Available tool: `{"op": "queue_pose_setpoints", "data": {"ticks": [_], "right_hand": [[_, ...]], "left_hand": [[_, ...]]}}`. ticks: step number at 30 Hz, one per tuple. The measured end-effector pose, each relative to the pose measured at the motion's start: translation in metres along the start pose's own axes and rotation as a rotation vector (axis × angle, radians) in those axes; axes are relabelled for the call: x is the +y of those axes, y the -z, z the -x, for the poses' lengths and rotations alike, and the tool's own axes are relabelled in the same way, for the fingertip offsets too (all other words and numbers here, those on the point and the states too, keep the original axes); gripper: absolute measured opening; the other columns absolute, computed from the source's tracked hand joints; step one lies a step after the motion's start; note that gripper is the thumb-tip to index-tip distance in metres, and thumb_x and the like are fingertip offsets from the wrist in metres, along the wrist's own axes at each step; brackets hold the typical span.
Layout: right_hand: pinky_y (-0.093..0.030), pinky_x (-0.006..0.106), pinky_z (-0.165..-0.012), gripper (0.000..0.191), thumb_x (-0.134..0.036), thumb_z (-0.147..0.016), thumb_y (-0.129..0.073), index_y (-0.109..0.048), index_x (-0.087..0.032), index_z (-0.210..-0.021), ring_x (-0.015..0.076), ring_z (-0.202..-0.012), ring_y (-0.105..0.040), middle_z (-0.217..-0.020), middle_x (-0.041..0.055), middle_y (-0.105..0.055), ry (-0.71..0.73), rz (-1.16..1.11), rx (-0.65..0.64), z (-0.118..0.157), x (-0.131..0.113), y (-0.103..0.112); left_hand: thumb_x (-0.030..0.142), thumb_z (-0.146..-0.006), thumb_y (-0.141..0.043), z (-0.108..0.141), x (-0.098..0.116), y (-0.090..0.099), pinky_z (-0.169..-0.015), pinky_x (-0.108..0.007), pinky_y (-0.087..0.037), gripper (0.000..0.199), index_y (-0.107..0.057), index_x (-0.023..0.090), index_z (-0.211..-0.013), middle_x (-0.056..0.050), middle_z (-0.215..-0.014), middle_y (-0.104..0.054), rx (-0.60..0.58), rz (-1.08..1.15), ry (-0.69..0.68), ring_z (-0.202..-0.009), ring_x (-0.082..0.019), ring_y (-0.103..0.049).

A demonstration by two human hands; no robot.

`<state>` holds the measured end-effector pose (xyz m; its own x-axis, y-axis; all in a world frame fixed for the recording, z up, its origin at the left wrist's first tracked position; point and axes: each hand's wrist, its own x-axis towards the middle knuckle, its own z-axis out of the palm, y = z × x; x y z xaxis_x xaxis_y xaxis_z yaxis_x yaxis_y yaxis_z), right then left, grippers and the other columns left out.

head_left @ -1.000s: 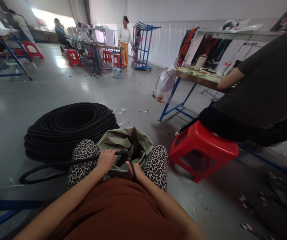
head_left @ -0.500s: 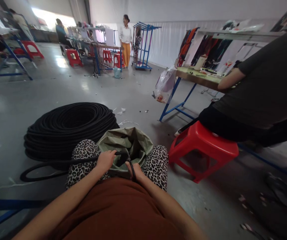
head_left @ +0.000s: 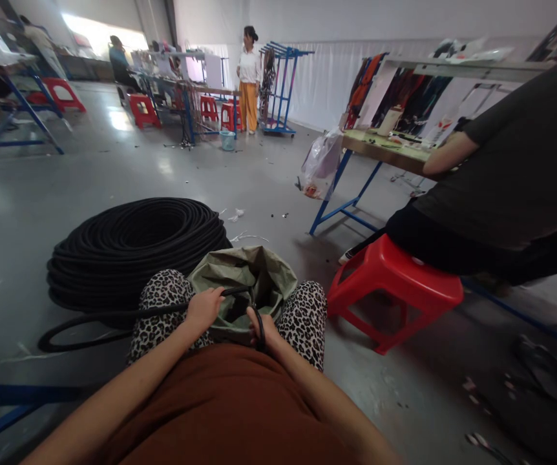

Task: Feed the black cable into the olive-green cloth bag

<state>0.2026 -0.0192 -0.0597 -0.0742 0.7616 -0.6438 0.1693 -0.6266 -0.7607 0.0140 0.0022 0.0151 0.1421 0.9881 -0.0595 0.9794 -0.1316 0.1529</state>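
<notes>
My left hand (head_left: 204,309) is closed around a black cord (head_left: 162,311), which runs left over my knee and bends back in a loop beside the large coil of black cord (head_left: 137,248). Past my fingers the cord's end part reaches over an open green sack (head_left: 271,274) between my knees. In my right hand (head_left: 266,330) are black-handled scissors (head_left: 260,323), their blades pointing up at the cord above the sack. Whether the blades touch the cord is too small to tell.
A red stool (head_left: 399,278) with a seated person (head_left: 525,155) is close on my right, at a worktable (head_left: 389,152). A clear bag (head_left: 322,161) hangs from its corner. Farther off, a person in a white shirt (head_left: 249,68) stands by a blue rack (head_left: 285,84).
My right hand and the scissors have shifted slightly right. The cord's end part now arches higher over the sack. The standing person has moved a little to the right.
</notes>
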Motion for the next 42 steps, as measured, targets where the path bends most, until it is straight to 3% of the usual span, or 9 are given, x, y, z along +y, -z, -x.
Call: {"op": "queue_pose_setpoints", "data": {"ticks": [3,8,17,33,42], "right_hand": [[-0.046,0.022,-0.038,0.046,-0.055,-0.096,-0.047,-0.053,-0.016,-0.073,0.0106,-0.036,-0.048,-0.051,-0.0023,-0.05,-0.077,-0.094,-0.011,0.0,-0.001,-0.002],[-0.049,0.021,-0.045,0.039,-0.048,-0.096,-0.052,-0.054,-0.014,-0.076,0.0097,-0.041,-0.053,-0.056,-0.0019,-0.054,-0.025,-0.173,-0.116,-0.003,0.005,-0.005],[-0.047,0.02,-0.045,0.04,-0.05,-0.095,-0.054,-0.056,-0.013,-0.078,0.0116,-0.044,-0.058,-0.06,0.0006,-0.059,0.039,-0.084,-0.142,-0.007,0.01,-0.003],[-0.047,0.019,-0.047,0.039,-0.048,-0.095,-0.055,-0.057,-0.014,-0.076,0.0106,-0.045,-0.058,-0.06,0.0008,-0.06,0.003,-0.061,-0.112,-0.003,0.003,-0.003],[-0.041,0.019,-0.043,0.042,-0.048,-0.095,-0.054,-0.056,-0.014,-0.071,0.0093,-0.039,-0.048,-0.053,-0.0016,-0.053,0.034,0.012,-0.066,-0.001,0.001,-0.003]], "left_hand": [[0.03,-0.097,-0.039,0.0,-0.001,0.003,-0.082,-0.03,-0.047,0.037,-0.059,0.02,-0.127,-0.01,-0.111,-0.07,0.022,0.022,0.021,-0.099,-0.02,-0.066],[0.031,-0.098,-0.039,0.0,-0.004,0.001,-0.082,-0.03,-0.046,0.037,-0.059,0.021,-0.127,-0.009,-0.113,-0.07,0.046,0.026,0.009,-0.099,-0.02,-0.066],[0.03,-0.097,-0.041,0.005,-0.005,-0.008,-0.084,-0.031,-0.046,0.037,-0.059,0.02,-0.127,-0.009,-0.11,-0.07,0.046,0.028,-0.021,-0.099,-0.021,-0.066],[0.026,-0.095,-0.043,0.011,0.001,-0.004,-0.084,-0.031,-0.044,0.036,-0.06,0.023,-0.127,-0.009,-0.106,-0.07,-0.057,0.023,-0.066,-0.096,-0.019,-0.064],[0.026,-0.095,-0.043,0.01,-0.002,-0.006,-0.084,-0.03,-0.045,0.037,-0.061,0.023,-0.127,-0.009,-0.104,-0.071,-0.067,0.042,-0.084,-0.095,-0.019,-0.065]]}}
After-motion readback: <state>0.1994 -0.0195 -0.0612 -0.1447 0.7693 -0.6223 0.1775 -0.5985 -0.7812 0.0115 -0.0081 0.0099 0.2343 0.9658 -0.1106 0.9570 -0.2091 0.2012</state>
